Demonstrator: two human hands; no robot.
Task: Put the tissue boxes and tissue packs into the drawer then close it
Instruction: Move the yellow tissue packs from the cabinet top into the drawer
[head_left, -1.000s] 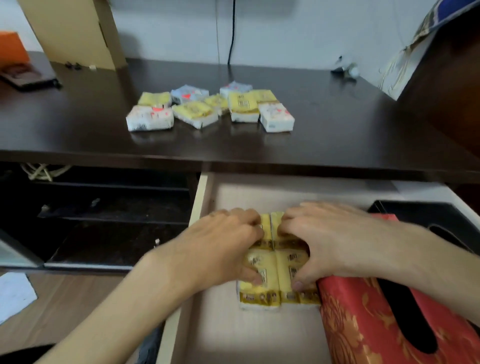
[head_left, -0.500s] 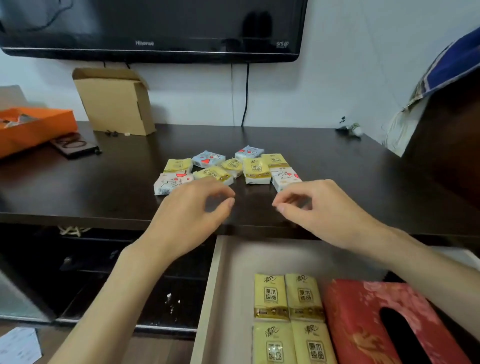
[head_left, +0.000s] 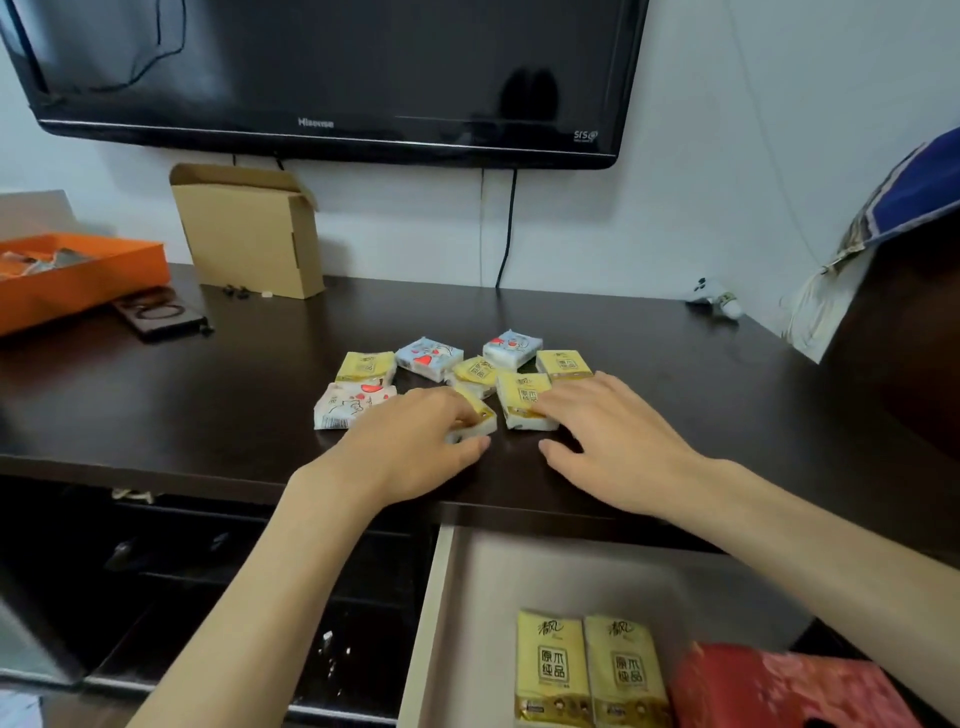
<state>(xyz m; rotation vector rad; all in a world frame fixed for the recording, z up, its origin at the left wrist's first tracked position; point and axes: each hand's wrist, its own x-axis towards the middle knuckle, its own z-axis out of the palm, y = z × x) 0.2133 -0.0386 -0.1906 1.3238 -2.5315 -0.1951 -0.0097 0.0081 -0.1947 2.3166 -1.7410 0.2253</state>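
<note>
On desk: left hand grip grasping half-hidden yellow pack; right hand released, covering another.

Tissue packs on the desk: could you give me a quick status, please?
Left hand closing on a yellow pack. Right hand open on another pack. Drawer open, nothing blocking.

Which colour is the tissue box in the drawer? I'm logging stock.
Red, with a floral pattern; the tissue box shows in the head view, bottom right.
</note>
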